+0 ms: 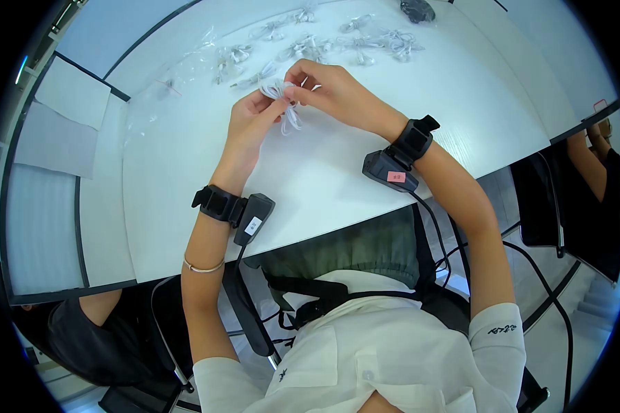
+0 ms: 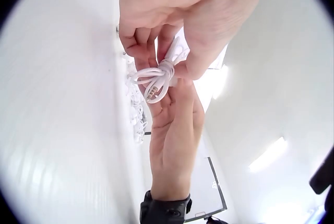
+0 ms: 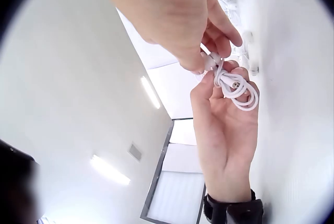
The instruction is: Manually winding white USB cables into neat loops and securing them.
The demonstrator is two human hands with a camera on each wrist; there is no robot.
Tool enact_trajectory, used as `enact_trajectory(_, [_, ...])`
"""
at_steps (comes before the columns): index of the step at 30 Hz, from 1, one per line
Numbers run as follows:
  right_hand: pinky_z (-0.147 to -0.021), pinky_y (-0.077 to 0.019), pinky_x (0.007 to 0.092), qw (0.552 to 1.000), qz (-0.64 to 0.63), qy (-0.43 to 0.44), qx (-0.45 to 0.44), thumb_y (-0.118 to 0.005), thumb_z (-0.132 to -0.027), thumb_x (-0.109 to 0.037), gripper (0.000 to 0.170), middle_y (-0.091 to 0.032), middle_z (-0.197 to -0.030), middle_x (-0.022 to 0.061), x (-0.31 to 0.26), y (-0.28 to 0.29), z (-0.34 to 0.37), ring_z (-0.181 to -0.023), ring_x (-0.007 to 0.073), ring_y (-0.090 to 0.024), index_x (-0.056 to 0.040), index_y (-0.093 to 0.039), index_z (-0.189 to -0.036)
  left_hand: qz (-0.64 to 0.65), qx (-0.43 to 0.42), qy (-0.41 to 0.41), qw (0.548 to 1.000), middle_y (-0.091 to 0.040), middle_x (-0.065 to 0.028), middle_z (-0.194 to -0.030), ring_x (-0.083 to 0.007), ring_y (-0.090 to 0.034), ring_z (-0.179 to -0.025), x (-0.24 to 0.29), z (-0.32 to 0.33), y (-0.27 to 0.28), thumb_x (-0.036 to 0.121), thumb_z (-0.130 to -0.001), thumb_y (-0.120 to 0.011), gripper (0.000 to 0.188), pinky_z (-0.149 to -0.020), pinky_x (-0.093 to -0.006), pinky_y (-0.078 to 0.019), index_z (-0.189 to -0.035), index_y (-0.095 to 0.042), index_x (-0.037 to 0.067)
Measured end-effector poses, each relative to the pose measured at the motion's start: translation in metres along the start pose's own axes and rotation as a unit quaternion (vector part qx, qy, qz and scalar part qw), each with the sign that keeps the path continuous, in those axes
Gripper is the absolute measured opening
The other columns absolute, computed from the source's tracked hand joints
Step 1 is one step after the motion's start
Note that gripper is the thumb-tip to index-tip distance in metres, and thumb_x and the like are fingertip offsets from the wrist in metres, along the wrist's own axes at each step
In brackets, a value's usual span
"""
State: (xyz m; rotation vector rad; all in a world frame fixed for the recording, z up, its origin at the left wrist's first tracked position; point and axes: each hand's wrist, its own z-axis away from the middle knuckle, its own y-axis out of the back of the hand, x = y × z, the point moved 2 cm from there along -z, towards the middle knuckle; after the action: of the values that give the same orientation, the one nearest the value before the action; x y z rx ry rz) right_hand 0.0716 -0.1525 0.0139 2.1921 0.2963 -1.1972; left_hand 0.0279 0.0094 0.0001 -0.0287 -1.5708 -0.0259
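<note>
Both hands meet over the white table around a coiled white earphone cable (image 1: 291,121). My left hand (image 1: 246,129) grips the bundle between thumb and fingers. From the other side, my right hand (image 1: 337,95) pinches its upper end with thumb and fingertips. In the left wrist view the cable is wound tight about its middle, with loops and a metal jack plug (image 2: 152,93) sticking out below. The right wrist view shows white earbuds (image 3: 211,60) at the right thumb and fingertips, while the loops hang over the left palm. Fingers hide part of the bundle.
Several bundled white cables (image 1: 310,48) lie along the back of the table (image 1: 393,103). Clear plastic wrapping (image 1: 179,72) is at the back left, and a dark pouch (image 1: 417,10) at the far back. Low partitions border the table; other people sit on both sides.
</note>
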Motion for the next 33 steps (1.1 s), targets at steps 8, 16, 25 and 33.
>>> enact_trajectory(8, [-0.07, -0.0458, 0.0253, 0.999, -0.038, -0.02, 0.007, -0.054, -0.089, -0.023, 0.025, -0.058, -0.084, 0.0066, 0.0, -0.001, 0.0, -0.074, 0.0128, -0.057, -0.0007, -0.052, -0.099, -0.003, 0.013, -0.017, 1.0, -0.064, -0.0061, -0.089, -0.0099, -0.058, -0.082, 0.005, 0.001, -0.001, 0.013, -0.083, -0.058, 0.023, -0.075, -0.0229, -0.0424, -0.1, -0.06, -0.002])
enact_trajectory(16, [-0.07, -0.0444, 0.0243, 0.995, -0.075, -0.058, 0.012, -0.054, -0.09, -0.028, 0.028, -0.057, -0.084, 0.0047, 0.004, -0.004, 0.0, -0.075, 0.0113, -0.056, -0.0018, -0.05, -0.099, -0.062, 0.022, -0.071, 0.995, -0.062, -0.0055, -0.088, -0.0103, -0.058, -0.083, 0.006, 0.001, -0.003, 0.014, -0.085, -0.057, 0.024, -0.073, -0.0231, -0.043, -0.1, -0.059, -0.004])
enact_trajectory(25, [-0.069, -0.0453, 0.0253, 0.999, -0.014, -0.034, -0.005, -0.05, -0.09, -0.022, 0.023, -0.059, -0.079, 0.0074, 0.006, -0.008, 0.001, -0.071, 0.0129, -0.058, 0.0001, -0.051, -0.093, -0.202, 0.0, -0.173, 0.964, -0.06, -0.0086, -0.09, -0.0138, -0.058, -0.08, 0.008, 0.004, -0.007, 0.013, -0.089, -0.051, 0.024, -0.073, -0.0272, -0.046, -0.107, -0.054, -0.002])
enact_trajectory(33, [-0.065, -0.0467, 0.026, 0.997, -0.001, -0.074, -0.021, -0.049, -0.089, -0.02, 0.022, -0.06, -0.079, 0.0093, 0.011, -0.008, 0.001, -0.07, 0.0143, -0.06, 0.0014, -0.051, -0.091, -0.289, 0.042, -0.239, 0.926, -0.059, -0.0142, -0.086, -0.0235, -0.061, -0.081, 0.018, 0.012, -0.015, 0.009, -0.088, -0.05, 0.022, -0.072, -0.0311, -0.0476, -0.107, -0.043, 0.0])
